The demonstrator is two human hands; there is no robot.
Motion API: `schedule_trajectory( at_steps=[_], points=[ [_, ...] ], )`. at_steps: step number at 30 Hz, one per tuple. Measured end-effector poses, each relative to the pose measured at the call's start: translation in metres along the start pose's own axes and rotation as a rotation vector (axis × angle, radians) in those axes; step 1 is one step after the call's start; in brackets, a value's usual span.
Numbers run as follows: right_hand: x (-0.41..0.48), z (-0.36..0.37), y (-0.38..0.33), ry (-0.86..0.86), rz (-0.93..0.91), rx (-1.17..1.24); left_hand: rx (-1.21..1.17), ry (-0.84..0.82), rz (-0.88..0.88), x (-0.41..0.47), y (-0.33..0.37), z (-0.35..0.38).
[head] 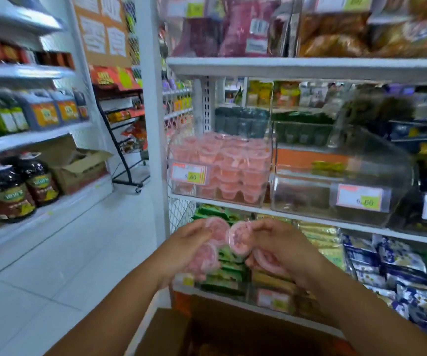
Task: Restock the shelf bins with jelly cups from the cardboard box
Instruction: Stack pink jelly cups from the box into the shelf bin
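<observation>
My left hand grips two pink jelly cups, one above the other. My right hand holds two more pink jelly cups, their lids facing me. Both hands are raised side by side below the shelf, over the open cardboard box at the bottom. Above them a clear bin stands on the shelf, packed with stacked pink jelly cups. To its right a second clear bin has a tilted lid and looks nearly empty.
White shelf boards run above and below the bins, and snack packets fill the lower shelf. Across the white tiled aisle, a left rack holds bottles and an open carton. A black wire stand stands further back.
</observation>
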State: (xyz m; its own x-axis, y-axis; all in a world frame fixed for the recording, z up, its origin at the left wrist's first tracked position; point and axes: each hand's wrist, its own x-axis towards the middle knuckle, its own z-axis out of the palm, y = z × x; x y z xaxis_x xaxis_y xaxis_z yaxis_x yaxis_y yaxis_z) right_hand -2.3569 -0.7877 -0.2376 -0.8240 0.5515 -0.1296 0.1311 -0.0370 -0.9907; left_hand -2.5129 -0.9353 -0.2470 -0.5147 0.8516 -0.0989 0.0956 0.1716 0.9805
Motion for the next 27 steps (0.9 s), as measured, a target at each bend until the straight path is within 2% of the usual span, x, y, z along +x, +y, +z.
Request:
schedule_trajectory(
  at_steps=[6, 10, 13, 15, 22, 24, 27],
  points=[
    [0.026, -0.003, -0.118, 0.140, -0.286, -0.258, -0.013, 0.158, 0.239, 0.003, 0.080, -0.037],
    [0.075, -0.015, -0.182, 0.188, -0.323, -0.688, 0.060, 0.292, 0.305, 0.026, 0.115, -0.069],
    [0.128, -0.027, -0.204, 0.190, -0.313, -0.838, 0.095, 0.323, 0.301, 0.045, 0.123, -0.087],
    [0.164, -0.036, -0.214, 0.151, -0.252, -0.935, 0.116, 0.319, 0.288, 0.053, 0.125, -0.094],
    [0.235, -0.050, -0.213, -0.184, 0.207, -1.042, 0.209, 0.272, 0.304, 0.073, 0.135, -0.102],
    [0.243, -0.048, -0.206, -0.210, 0.267, -1.064, 0.212, 0.285, 0.295, 0.078, 0.138, -0.102],
    [0.247, -0.045, -0.199, -0.183, 0.260, -1.060, 0.215, 0.297, 0.287, 0.083, 0.138, -0.100]
  ],
)
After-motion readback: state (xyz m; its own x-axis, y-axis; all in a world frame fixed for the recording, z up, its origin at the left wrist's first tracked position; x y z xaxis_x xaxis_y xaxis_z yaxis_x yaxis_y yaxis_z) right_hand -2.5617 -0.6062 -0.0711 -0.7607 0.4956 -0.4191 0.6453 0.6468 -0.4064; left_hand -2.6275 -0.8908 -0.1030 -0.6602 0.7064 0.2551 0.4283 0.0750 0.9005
